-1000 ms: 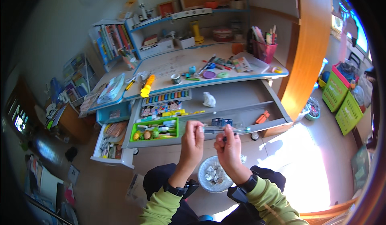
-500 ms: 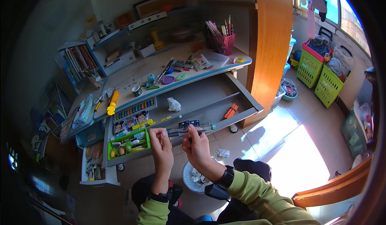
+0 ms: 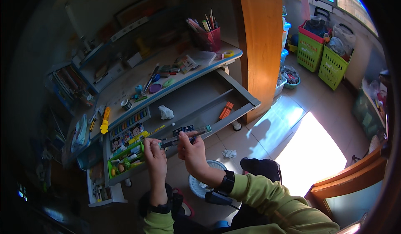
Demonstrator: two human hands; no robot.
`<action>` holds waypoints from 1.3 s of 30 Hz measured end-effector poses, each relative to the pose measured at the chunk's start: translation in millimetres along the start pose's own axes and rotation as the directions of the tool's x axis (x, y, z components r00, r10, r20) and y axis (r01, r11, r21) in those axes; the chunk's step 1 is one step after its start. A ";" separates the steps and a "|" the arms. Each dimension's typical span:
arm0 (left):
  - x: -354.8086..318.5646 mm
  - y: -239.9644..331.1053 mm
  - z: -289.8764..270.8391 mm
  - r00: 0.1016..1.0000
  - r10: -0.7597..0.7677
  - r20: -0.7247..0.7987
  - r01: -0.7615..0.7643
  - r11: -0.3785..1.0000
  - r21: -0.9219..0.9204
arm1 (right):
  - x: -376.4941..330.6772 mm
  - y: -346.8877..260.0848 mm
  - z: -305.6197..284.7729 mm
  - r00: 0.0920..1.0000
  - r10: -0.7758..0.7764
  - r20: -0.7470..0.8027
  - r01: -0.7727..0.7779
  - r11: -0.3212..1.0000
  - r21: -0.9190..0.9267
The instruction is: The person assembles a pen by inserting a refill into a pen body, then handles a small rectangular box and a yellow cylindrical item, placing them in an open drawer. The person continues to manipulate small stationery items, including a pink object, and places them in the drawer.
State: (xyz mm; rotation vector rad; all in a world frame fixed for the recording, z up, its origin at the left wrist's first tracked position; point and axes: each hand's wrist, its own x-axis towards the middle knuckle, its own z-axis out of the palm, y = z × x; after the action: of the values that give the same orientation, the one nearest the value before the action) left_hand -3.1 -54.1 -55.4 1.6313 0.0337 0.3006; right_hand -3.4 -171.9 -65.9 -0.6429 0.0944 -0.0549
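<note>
Above the front edge of a pulled-out grey drawer, both my hands are closed on a slim clear tube with teal ends and something dark inside. My left hand pinches its left end; my right hand grips it nearer the right end, which sticks out past the fingers. Just left of my left hand, a green tray in the drawer holds markers and small items. Behind the tube lies a dark blue packet. Crumpled white tissue and a bundle of orange sticks also lie in the drawer.
The desk carries tape rolls, pens and a pink pen cup. Below my hands stands a wastebasket, with crumpled paper on the floor nearby. A wooden panel rises right of the desk; green baskets stand beyond.
The whole view has shifted, so desk and drawer sit further left and tilt more. Both hands keep hold of the tube, its left teal end now showing beside my left fingers.
</note>
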 end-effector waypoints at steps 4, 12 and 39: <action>7.1 -4.0 10.4 0.986 0.146 -0.081 -0.143 0.989 0.049 | 2.8 -2.8 0.4 0.999 0.042 -0.034 -0.040 0.998 0.039; 12.9 3.1 7.4 0.996 0.091 0.012 -0.091 0.994 0.063 | 11.7 -12.3 0.6 0.994 0.095 -0.051 -0.090 0.992 0.088; 25.3 30.5 7.7 0.800 0.312 0.512 -0.600 0.409 0.688 | 27.4 -21.2 -13.3 0.997 0.065 -0.037 -0.065 0.998 -0.001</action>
State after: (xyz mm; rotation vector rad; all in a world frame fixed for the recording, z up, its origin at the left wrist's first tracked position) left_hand 18.0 -59.2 -21.4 2.6500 -0.6466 0.5025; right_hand 22.0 -199.0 -65.7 -0.6405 0.1504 -0.0042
